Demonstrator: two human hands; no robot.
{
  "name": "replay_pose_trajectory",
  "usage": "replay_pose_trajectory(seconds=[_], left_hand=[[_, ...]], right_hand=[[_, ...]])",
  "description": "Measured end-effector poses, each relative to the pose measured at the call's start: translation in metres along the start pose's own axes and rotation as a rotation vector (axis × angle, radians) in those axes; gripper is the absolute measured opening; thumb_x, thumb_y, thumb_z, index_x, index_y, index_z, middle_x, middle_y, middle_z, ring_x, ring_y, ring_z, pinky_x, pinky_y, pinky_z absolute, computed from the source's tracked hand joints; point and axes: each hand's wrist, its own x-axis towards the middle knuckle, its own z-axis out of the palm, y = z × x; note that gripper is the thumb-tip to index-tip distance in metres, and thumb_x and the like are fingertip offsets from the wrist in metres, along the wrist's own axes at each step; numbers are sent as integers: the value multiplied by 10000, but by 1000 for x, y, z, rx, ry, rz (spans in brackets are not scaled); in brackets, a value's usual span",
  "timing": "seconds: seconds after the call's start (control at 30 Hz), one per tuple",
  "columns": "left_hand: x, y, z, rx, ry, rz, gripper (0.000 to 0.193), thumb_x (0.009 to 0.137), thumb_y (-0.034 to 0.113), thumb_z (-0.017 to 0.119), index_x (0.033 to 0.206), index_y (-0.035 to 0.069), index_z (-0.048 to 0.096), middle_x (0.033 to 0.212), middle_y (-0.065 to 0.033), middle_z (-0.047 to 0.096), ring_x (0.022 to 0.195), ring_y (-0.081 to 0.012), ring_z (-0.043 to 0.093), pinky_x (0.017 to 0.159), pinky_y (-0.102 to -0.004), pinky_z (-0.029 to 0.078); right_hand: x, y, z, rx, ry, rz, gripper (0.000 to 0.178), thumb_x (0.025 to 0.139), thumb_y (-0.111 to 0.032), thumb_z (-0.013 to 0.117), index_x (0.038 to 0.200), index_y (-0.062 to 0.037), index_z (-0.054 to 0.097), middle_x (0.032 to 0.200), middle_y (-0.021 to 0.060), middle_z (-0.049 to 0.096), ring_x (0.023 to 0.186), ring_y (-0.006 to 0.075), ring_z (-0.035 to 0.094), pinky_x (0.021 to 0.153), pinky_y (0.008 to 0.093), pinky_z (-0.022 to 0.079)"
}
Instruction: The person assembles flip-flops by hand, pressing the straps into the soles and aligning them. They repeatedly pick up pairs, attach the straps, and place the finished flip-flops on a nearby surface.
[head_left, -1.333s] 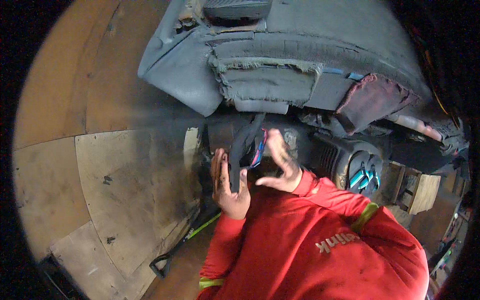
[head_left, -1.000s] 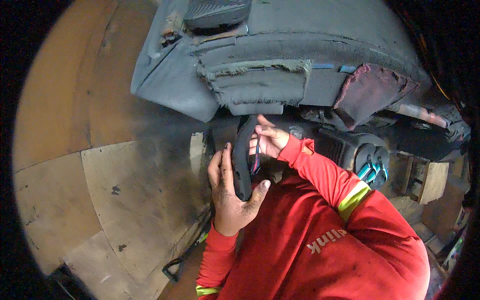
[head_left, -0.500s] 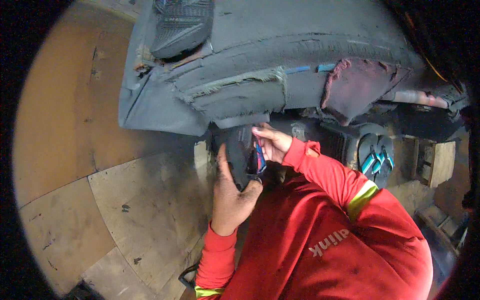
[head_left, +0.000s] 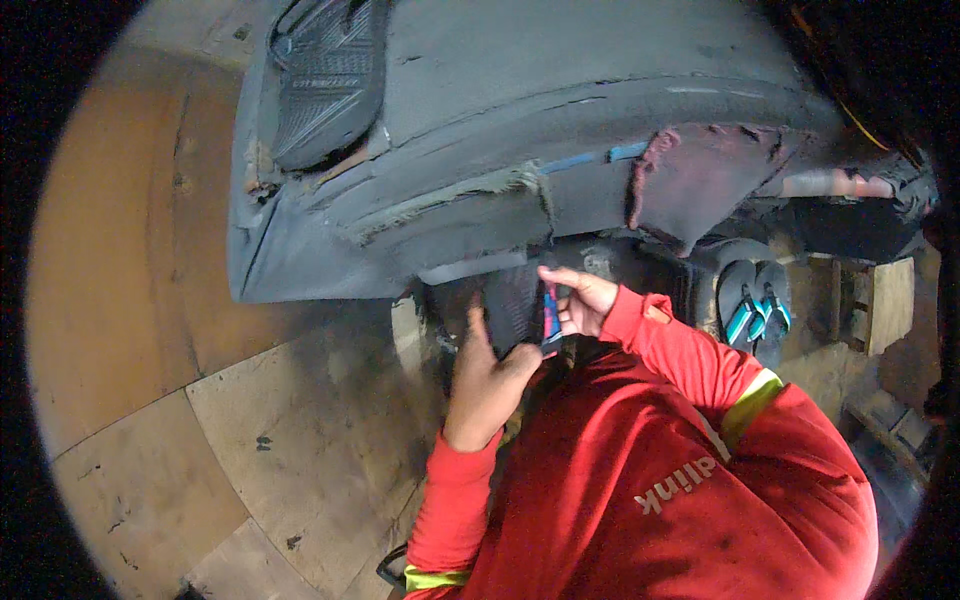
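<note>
Both my hands hold a dark sandal just below the near edge of the dust-covered bench. Its ribbed black face shows, and a blue and pink strip runs along its right side. My left hand grips the lower left, thumb across the near end and fingers up the left edge. On the right edge, my right hand pinches the coloured strip between thumb and fingers. The sandal's far end lies in dark shadow and is hard to make out.
Another black sandal lies on the bench at the far left. Frayed cloth hangs over the bench edge. Flip-flops with turquoise straps lie at right, beside a wooden crate. Worn boards cover the floor at left.
The sandal has turned in my hands, bringing its ribbed face into fuller view. Both hands sit slightly further right in the picture, and the view of the bench has shifted.
</note>
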Motion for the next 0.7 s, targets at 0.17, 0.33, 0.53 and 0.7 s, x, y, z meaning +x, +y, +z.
replay_pose_trajectory(seconds=[0.17, 0.33, 0.53, 0.7], left_hand=[[-31, 9, -9, -73, 109, 192, 820, 741, -27, 563, 1496, -37, 242, 1298, -160, 514, 1138, -228, 543, 1006, -332, 429], [-67, 24, -17, 86, 150, 243, 867, 700, -14, 580, 1499, -31, 242, 1307, -192, 505, 1168, -254, 529, 1025, -340, 409], [-111, 9, -26, 223, 163, 367, 935, 681, 13, 590, 1514, -38, 168, 1328, -248, 479, 1184, -327, 542, 1027, -365, 413], [-151, -25, -22, -13, 164, 165, 983, 702, 59, 631, 1526, -26, 102, 1422, -270, 370, 1285, -377, 464, 1053, -410, 400]], right_hand=[[-2, -4, 40, -83, -146, -80, 503, 882, -400, 715, 1194, -52, 530, 1032, 206, 662, 869, 306, 708, 793, 458, 607], [-22, 4, 74, -93, -172, -242, 564, 912, -285, 696, 1313, -98, 345, 1027, 184, 665, 852, 318, 711, 752, 472, 617], [-42, 24, 96, -96, -198, -335, 726, 901, -169, 707, 1415, -148, 194, 1051, 160, 653, 880, 311, 704, 737, 495, 615], [-49, 43, 93, -116, -157, -324, 1034, 881, -87, 714, 1545, -260, -60, 1040, 122, 646, 856, 247, 682, 737, 447, 588]])
